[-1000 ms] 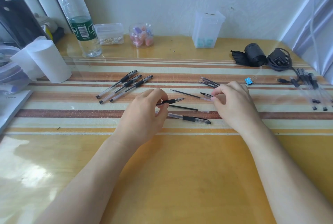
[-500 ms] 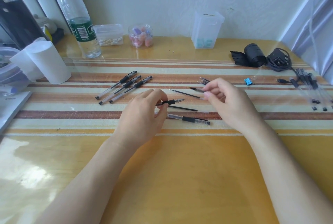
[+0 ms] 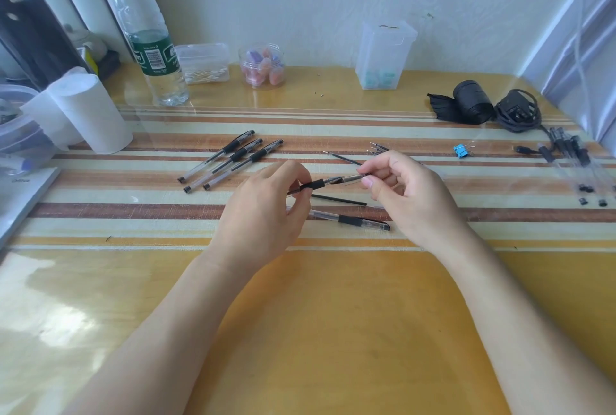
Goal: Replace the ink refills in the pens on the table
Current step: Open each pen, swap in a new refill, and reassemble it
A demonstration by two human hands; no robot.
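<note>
We see both hands meeting over the striped band in the middle of the frame. The left hand point(image 3: 266, 211) curls its thumb and fingers round the held pen point(image 3: 315, 184), gripping it just left of the black rubber sleeve, so the pen hangs above the table point(image 3: 333, 314) and points right and slightly up. The right hand point(image 3: 411, 201) pinches a clear cap point(image 3: 348, 180) between thumb and forefinger at the pen's right end. The piece is small and see-through, so we take it for a cap, but we cannot tell how far it sits over the tip.

Directly below the hands a capped pen point(image 3: 350, 220) lies flat on the dark brown stripe. Just above it a loose refill point(image 3: 338, 200) lies nearly level. A second refill point(image 3: 343, 158) lies above the hands, with a small bunch of refills point(image 3: 378, 147) beside it, their tips pointing left.

Left of centre, three pens point(image 3: 233, 161) lie side by side on a slant, caps toward the upper right. At the right edge a further group of pens point(image 3: 573, 161) lies close together, and a blue binder clip point(image 3: 461, 150) sits between them and the hands.

Along the upper left we see a water bottle point(image 3: 150, 47) and a white paper roll point(image 3: 90, 111).
</note>
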